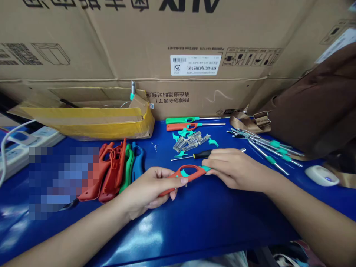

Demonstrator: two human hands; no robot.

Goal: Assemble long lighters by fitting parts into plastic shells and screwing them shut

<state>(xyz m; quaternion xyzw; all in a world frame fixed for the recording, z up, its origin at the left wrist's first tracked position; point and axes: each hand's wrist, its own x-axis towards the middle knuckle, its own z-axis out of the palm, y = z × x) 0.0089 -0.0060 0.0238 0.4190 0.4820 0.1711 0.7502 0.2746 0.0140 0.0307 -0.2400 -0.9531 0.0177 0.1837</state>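
Note:
My left hand [158,189] is closed around the handle of an orange long-reach lighter [194,175] with a teal trigger in its loop. At the lighter's front, my right hand [236,168] pinches around the teal collar [206,168]; the metal tube there is mostly hidden by the hand, and a metal tip shows beyond the knuckles. Just behind the right hand lies a screwdriver [202,154] with a black handle. Past it are clear fuel tanks [191,141] and loose teal triggers [182,154]. Two whole lighters, one green [180,120] and one orange [178,127], lie farther back.
Red, green and blue lighter shells [114,170] lie at left, near a yellow-taped carton [97,122] and a white power strip [33,148]. Metal tubes with teal collars [272,150], a white mouse [322,175] and a brown bag [319,89] are at right. A large cardboard box [133,48] stands behind.

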